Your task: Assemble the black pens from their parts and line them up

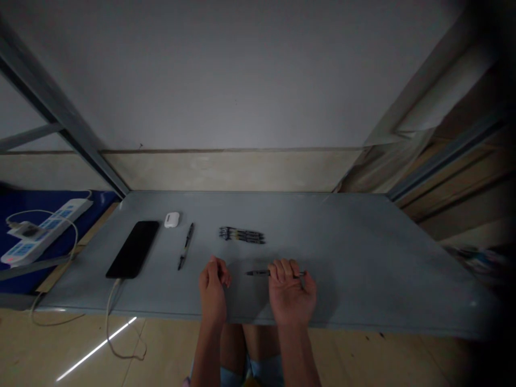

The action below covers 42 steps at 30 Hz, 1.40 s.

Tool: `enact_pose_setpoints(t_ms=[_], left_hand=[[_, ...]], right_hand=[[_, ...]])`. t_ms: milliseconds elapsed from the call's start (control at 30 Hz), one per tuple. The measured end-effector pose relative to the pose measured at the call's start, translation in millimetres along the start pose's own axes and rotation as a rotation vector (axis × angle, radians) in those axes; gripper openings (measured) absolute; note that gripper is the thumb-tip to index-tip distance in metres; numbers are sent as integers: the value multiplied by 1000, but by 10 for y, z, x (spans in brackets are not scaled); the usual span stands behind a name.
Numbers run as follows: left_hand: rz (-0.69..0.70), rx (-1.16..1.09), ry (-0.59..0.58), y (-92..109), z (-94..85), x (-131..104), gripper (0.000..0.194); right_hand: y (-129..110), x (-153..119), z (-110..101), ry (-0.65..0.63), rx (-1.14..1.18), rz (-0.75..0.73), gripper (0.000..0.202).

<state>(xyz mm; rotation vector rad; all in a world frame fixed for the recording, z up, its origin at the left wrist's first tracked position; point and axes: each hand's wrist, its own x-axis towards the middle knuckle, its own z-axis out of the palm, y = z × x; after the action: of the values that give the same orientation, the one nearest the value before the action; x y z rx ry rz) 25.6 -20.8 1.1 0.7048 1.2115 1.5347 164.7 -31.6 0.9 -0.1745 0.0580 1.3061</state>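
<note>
On the grey table, my right hand (292, 290) is palm up with its fingers curled around a dark pen (258, 273), whose tip points left. My left hand (214, 285) rests to the left of it, fingers curled in and closed, with nothing seen in them. Behind the hands lies a small bundle of several dark pens (242, 235), side by side. Another pen (186, 246) lies alone and slanted, left of the bundle.
A black phone (133, 249) with a white cable (108, 317) lies at the table's left, beside a white earphone case (171, 220). A power strip (46, 232) sits on a blue surface at far left. A wall stands behind the table (363, 258).
</note>
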Motion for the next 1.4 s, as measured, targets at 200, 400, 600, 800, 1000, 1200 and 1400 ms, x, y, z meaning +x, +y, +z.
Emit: enact_pose_setpoints(t_ms=[200,400,600,800,1000,1200,1400], left_hand=[[16,61,-27,11,-21,-31,48],[31,294,-77,27,-25,-46,48],[90,596,-179,128,35,-72,44],[57,658,-236,180,76,-97,50],[47,656,-244,134,42,-66,45],[26,641,-616,275,149,-218,27],[-117,414,-564,273,359,-425,37]], right_hand=[[-2,5,-35,-15,-49,-2,24],[2,16,-3,-6,-26,-32,21],[1,27,19,7,-11,-16,19],[-15,22,47,-10,44,-33,20],[-7,-8,141,-41,29,-45,21],[-33,-44,223,-31,-26,-92,22],[32,-78,269,15,-117,-59,32]])
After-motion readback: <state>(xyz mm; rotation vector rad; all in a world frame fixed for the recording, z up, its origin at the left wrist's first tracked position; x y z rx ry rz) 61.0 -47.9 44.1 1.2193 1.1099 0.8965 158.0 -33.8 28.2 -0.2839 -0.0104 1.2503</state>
